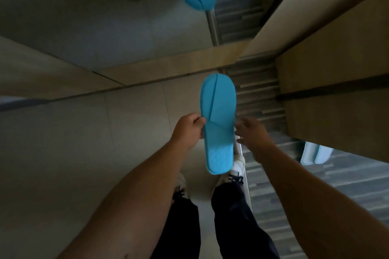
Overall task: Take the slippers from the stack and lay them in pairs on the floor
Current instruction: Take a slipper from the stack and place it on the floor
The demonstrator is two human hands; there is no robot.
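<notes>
A flat blue slipper (219, 120) hangs in the air above my feet, toe end pointing away from me. My left hand (188, 130) pinches its left edge near the middle. My right hand (251, 132) hovers at its right edge with fingers spread, touching it lightly or just beside it. A pale blue pair of slippers (315, 153) lies on the striped carpet at the right, partly hidden under a wooden cabinet. The stack is not in view.
A mirror (105, 17) ahead reflects the blue slipper and a shoe. A wooden cabinet (336, 90) stands at the right. Beige floor tiles (84, 143) lie to the left, striped carpet (315, 185) to the right, a metal strip between them. My two shoes stand below.
</notes>
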